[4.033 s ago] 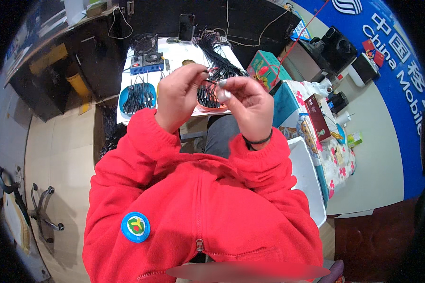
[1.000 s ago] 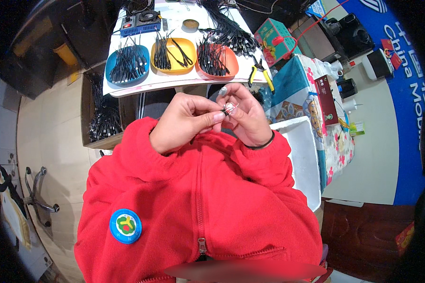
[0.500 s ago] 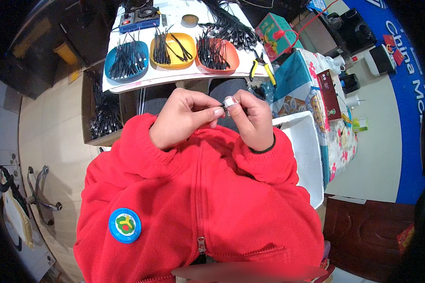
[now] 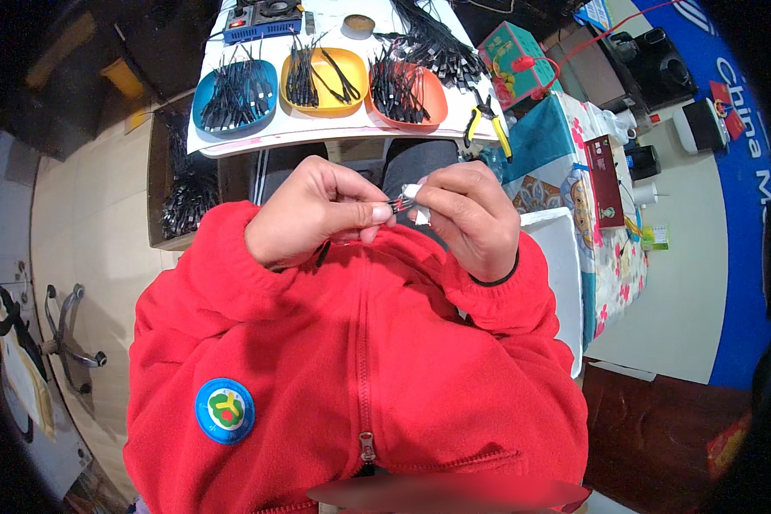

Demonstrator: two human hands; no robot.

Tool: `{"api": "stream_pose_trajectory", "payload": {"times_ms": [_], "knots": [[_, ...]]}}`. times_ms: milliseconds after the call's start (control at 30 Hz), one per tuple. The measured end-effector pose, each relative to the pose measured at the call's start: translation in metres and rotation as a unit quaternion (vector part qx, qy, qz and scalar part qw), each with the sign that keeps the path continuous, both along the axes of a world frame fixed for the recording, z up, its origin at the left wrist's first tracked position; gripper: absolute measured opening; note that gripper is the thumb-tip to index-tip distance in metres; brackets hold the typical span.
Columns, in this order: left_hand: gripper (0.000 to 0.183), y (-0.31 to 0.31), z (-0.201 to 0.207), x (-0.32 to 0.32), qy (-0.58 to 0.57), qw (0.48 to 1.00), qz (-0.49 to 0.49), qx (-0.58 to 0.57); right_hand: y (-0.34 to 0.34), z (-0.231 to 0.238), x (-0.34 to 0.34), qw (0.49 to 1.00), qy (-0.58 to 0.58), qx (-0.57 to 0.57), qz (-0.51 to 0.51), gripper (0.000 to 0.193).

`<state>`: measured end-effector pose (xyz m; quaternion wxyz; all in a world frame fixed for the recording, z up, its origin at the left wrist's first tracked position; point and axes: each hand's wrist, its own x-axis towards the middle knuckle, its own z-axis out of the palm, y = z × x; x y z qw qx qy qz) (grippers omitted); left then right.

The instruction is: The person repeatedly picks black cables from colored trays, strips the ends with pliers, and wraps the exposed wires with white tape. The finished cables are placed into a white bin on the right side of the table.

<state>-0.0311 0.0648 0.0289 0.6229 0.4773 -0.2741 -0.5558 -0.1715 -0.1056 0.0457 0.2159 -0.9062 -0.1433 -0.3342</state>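
Note:
My left hand is closed, thumb and fingers pinching a thin black cable close to its end. Several fine wires, some red and some dark, span the small gap between my hands. My right hand is closed on the far ends of these wires. A white wrapping, like tape or cloth, shows at its thumb and fingertips. Both hands are held above my lap, in front of the table edge. Most of the cable is hidden behind my left hand.
On the white table stand a blue tray, a yellow tray and an orange tray, each holding black cables. Yellow-handled pliers lie at the right edge. A white box is at my right, a cable-filled carton at left.
My right hand has turned so its back shows more, and it has shifted slightly right. The hands are slightly farther apart, and the red and dark wires between them now show.

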Motion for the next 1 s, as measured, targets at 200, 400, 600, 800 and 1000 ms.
{"api": "stream_pose_trajectory", "payload": {"times_ms": [200, 400, 600, 800, 1000], "knots": [[0.013, 0.001, -0.001, -0.002, -0.008, 1.0, 0.002, -0.013, 0.002, 0.002, 0.003, 1.0, 0.008, 0.004, 0.006, 0.029], [0.009, 0.0, -0.009, -0.022, -0.589, 0.765, 0.161, -0.204, 0.007, -0.01, -0.004, 0.919, 0.202, 0.337, 0.043, 0.007], [0.01, 0.003, -0.014, -0.026, -0.58, 0.777, 0.176, -0.172, 0.012, -0.019, -0.015, 0.905, 0.209, 0.368, -0.042, 0.013], [0.01, 0.004, -0.011, -0.02, -0.395, 0.905, 0.127, -0.097, 0.009, -0.014, -0.01, 0.994, -0.06, -0.081, -0.051, 0.035], [0.012, 0.001, -0.016, -0.023, -0.565, 0.786, 0.167, -0.186, 0.007, -0.018, -0.009, 0.995, 0.075, 0.016, -0.059, 0.02]]}}
